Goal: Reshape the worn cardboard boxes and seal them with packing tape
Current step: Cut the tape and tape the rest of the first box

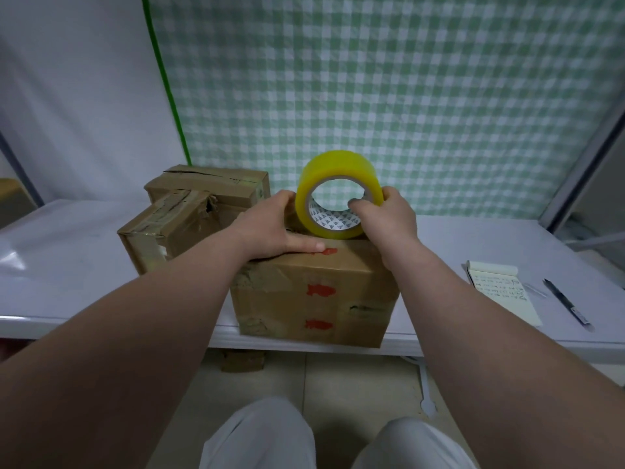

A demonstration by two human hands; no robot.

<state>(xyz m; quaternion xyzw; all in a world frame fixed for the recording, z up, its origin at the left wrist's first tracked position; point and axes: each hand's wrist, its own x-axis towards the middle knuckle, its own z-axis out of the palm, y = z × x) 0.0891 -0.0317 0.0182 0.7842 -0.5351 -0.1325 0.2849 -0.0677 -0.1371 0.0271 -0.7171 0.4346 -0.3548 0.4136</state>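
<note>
A worn cardboard box (314, 299) with red marks and old tape patches stands at the table's front edge. A yellow roll of packing tape (338, 170) stands on edge on the box's top. My right hand (385, 218) grips the roll, fingers hooked through its core. My left hand (270, 228) lies flat on the box top, fingertips touching the roll's left side. Two more worn boxes sit to the left: a small taped one (165, 231) and a larger one (216, 184) behind it.
The white table (67, 265) carries a notepad (500, 289) and a black pen (564, 302) at the right. A green checked cloth (406, 96) hangs behind. A cardboard scrap (241, 360) lies on the floor under the table. My knees show at the bottom.
</note>
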